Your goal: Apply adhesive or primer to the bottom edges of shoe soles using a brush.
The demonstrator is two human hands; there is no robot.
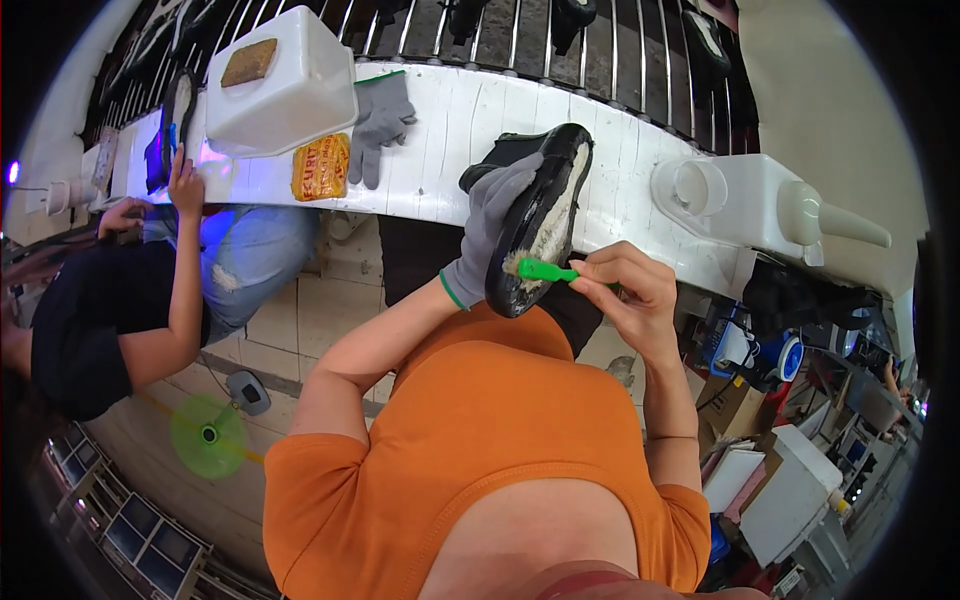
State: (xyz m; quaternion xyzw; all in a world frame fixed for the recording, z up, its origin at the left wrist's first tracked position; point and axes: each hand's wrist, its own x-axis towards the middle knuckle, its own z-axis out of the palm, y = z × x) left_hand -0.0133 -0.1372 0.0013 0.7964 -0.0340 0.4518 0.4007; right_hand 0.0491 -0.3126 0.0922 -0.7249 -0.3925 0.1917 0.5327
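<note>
My left hand [488,222], in a grey knit glove with green trim, grips a black shoe [572,160] by its side. The shoe is tilted, its underside turned up and showing a pale, rough middle inside a black rim. My bare right hand [632,290] pinches the handle of a small green brush [546,270]. The brush's light bristles touch the pale area near the shoe's lower end. The shoe is held over the near edge of the white bench [450,130].
On the bench sit a grey glove [382,125], a yellow-orange packet [321,167], a white container [285,105] with a brown block [249,63], and a white jug [745,200] with a cup [700,187]. Metal rollers [480,30] carry shoes beyond. A co-worker [110,320] handles another shoe at left.
</note>
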